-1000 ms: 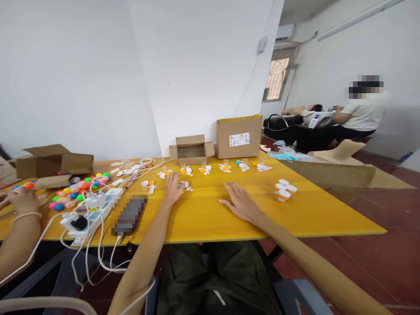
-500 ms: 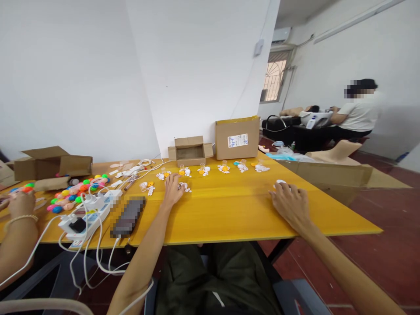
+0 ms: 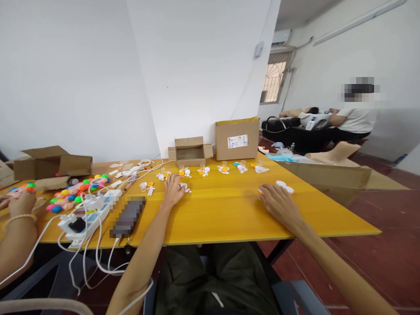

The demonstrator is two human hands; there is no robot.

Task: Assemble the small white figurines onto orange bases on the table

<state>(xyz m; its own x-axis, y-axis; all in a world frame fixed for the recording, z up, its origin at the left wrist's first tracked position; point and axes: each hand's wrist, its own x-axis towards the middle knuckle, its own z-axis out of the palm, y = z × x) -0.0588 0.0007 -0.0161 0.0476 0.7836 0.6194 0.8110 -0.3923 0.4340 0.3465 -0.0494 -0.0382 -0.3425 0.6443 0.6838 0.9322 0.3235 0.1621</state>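
1. the table (image 3: pixel 223 218), a smooth glossy yellow slab, carries everything under both hands, so each part sits within arm's reach.
2. two matte cardboard boxes (image 3: pixel 236 139) stand beyond the left hand, backed against the wall and clear of the work.
3. the right hand (image 3: pixel 278 202) lies palm down, its grip loosely curled over small round white-and-orange caps (image 3: pixel 285 187) at its fingertips; whether it pinches one, i cannot tell.
4. the left hand (image 3: pixel 173 189) rests flat, grip spread, touching tiny white plastic pieces (image 3: pixel 184 187) just right of it.
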